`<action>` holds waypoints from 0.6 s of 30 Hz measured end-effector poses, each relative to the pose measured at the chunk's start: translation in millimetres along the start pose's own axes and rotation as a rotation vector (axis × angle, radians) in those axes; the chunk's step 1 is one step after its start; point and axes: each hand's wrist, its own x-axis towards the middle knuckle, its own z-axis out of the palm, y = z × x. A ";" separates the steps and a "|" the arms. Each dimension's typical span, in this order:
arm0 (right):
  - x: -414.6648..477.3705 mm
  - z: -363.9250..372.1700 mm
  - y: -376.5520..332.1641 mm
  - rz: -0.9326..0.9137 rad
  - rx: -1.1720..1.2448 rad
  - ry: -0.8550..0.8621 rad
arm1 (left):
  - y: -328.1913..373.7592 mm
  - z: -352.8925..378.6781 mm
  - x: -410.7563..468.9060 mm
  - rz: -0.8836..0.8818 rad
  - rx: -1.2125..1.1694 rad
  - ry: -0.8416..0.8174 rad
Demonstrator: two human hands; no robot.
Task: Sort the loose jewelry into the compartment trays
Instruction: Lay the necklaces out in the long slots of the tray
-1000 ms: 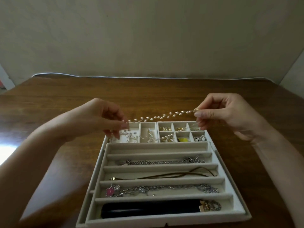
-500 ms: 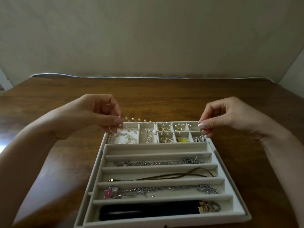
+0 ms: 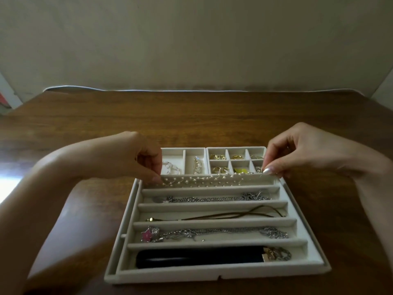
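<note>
– Wood bench (image 3: 191, 124) against a plain wall (image 3: 191, 39); where's the task thing?
– Pearl strand (image 3: 204, 180) stretched along the farthest long slot of the slotted tray (image 3: 314, 258); whether it sits fully down or rides on the slot's far wall, cannot tell.
– Grips?
– Left hand (image 3: 136, 158) has its grip closed on the strand's left end; right hand (image 3: 302, 150) pinches the right end, thumb to forefinger.
– What could go wrong?
– Snagging, most likely; the beads run in more than one row on what looks like fine wire, and the six-cell tray (image 3: 228, 159) of rings touches the slot's far wall, so a loop could hook a ring or spill into a cell; if one end is let go first the strand may bunch toward the other; the slot is narrow, so a row could flop over into the silver chain (image 3: 212, 198)'s slot.
– Edges, room?
– Tight at both ends; left knuckles hang over the two-cell tray (image 3: 182, 149)'s corner, right fingers over the six-cell corner, so a careless lift could nudge either; open bench shows beyond the trays and on both sides, so the person's hands can draw out upward or sideways.
</note>
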 end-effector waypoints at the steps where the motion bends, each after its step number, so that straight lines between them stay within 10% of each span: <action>1: -0.5 0.5 -1.3 0.000 -0.027 -0.002 | 1.6 0.4 -0.2 -0.004 0.026 -0.004; 18: -2.8 20.8 -8.6 -0.010 -0.448 0.079 | -9.5 9.5 0.2 -0.086 0.486 0.027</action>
